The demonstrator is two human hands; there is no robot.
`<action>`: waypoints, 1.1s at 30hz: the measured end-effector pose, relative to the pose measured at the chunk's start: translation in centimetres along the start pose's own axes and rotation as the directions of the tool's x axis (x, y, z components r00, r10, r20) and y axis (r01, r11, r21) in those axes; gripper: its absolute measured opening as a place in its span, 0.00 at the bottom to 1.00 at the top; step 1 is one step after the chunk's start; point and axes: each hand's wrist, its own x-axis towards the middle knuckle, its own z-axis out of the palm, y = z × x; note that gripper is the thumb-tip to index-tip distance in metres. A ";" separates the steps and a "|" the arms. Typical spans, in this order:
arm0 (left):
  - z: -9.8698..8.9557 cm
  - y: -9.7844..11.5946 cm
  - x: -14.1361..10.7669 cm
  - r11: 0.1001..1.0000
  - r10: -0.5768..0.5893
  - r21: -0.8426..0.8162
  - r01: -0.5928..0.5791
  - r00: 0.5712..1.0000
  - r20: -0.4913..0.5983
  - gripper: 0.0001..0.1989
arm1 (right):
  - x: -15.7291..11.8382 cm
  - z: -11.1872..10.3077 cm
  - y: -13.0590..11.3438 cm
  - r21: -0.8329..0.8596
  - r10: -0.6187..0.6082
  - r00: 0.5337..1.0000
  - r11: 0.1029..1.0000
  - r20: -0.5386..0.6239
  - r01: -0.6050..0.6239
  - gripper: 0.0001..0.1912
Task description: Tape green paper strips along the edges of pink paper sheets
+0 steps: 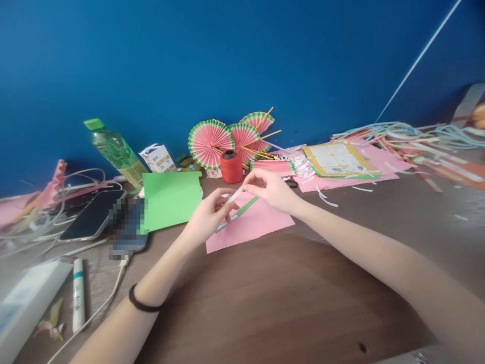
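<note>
My left hand [206, 218] and my right hand [271, 189] both pinch a thin white strip [235, 194], stretched between them just above a pink paper sheet [252, 222]. A green strip [242, 209] lies along the pink sheet under my hands. A green paper sheet [170, 198] rests to the left of them. My left wrist wears a black band [142, 303].
Watermelon paper fans [227, 139] and a red thread spool [231, 166] stand by the blue wall. A green bottle [115, 150], small carton [157, 157], phones [93, 216], cables and a glue stick [78, 293] crowd the left. Pink sheets, a sticker sheet [335, 159] and paper strips [401, 134] lie right.
</note>
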 end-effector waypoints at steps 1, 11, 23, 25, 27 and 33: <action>0.0 0.1 0.0 1.000 0.006 0.016 -0.006 1.000 -0.011 0.14 | 0.0 -0.2 -0.1 0.001 -0.005 1.000 1.000 -0.002 0.005 0.06; 0.1 1.3 -0.7 0.969 0.084 0.247 -0.026 0.971 -0.226 0.08 | 0.2 -1.5 -1.9 -0.042 0.017 0.998 0.999 0.053 -0.015 0.08; -0.9 1.1 0.0 0.980 -0.109 -0.188 0.063 0.963 -0.246 0.13 | 1.8 -8.4 2.0 -0.820 0.594 0.800 0.501 0.092 -0.277 0.24; -1.0 1.1 0.1 0.962 -0.134 -0.265 0.071 0.964 -0.229 0.15 | 1.8 -8.3 2.4 -0.861 0.634 0.764 0.447 0.115 -0.241 0.29; -0.9 1.1 0.1 0.954 -0.138 -0.293 0.065 0.962 -0.237 0.15 | 1.7 -7.9 2.4 -0.886 0.653 0.748 0.410 0.118 -0.218 0.30; -0.8 0.5 0.2 0.948 -0.121 -0.315 0.036 0.960 -0.253 0.15 | 1.6 -6.8 1.9 -0.910 0.699 0.712 0.336 0.069 -0.241 0.31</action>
